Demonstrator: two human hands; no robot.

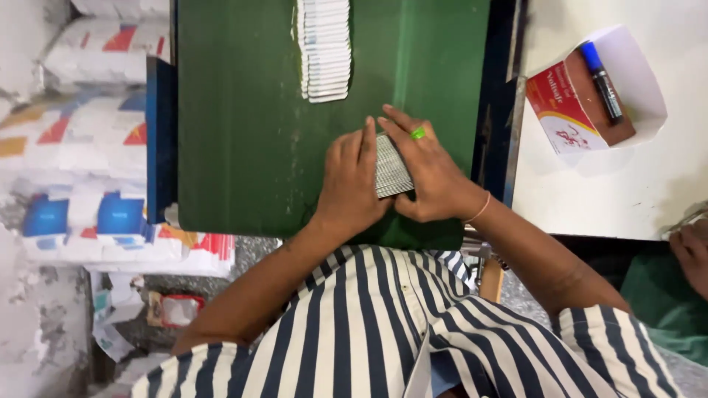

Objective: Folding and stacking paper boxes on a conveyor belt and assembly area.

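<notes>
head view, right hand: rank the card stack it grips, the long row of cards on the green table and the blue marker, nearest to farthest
From the right hand:
1. Card stack, gripped between both hands.
2. Row of cards, up the table.
3. Blue marker, in the open box at the far right.

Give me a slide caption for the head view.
Both hands, left and right, squeeze a card stack on a green table.

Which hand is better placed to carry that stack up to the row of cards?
Probably the right hand. Both hands clasp the stack on the green table, but the right lies over its far end with fingers pointing toward the row. The left hand only steadies the near side.
</notes>
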